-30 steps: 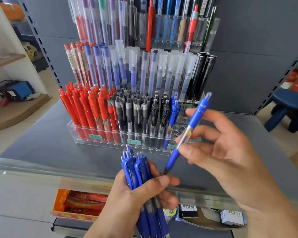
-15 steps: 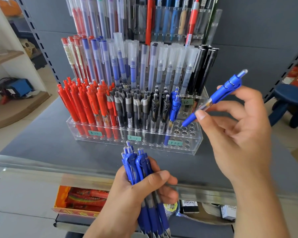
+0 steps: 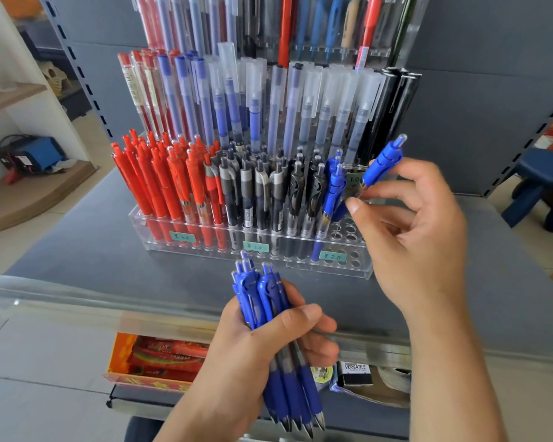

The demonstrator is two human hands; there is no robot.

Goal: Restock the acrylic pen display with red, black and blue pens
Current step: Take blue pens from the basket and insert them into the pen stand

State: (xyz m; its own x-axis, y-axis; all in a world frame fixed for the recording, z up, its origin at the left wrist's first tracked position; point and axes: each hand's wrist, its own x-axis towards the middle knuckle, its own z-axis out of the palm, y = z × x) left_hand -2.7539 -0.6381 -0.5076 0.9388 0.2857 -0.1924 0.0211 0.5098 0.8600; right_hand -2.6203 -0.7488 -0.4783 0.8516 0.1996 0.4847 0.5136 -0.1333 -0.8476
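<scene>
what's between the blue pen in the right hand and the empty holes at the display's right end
Nothing visible. The right hand pinches the blue click pen above the clear acrylic pen display; the empty holes lie open just below its tip, beside the slotted blue pens.

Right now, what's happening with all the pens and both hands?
Right hand: pinches one blue pen.
Blue pen: tilted, tip lowering toward empty holes.
Left hand: grips a bundle of blue pens.
Acrylic display: red and black sections full, blue section mostly empty.
</scene>
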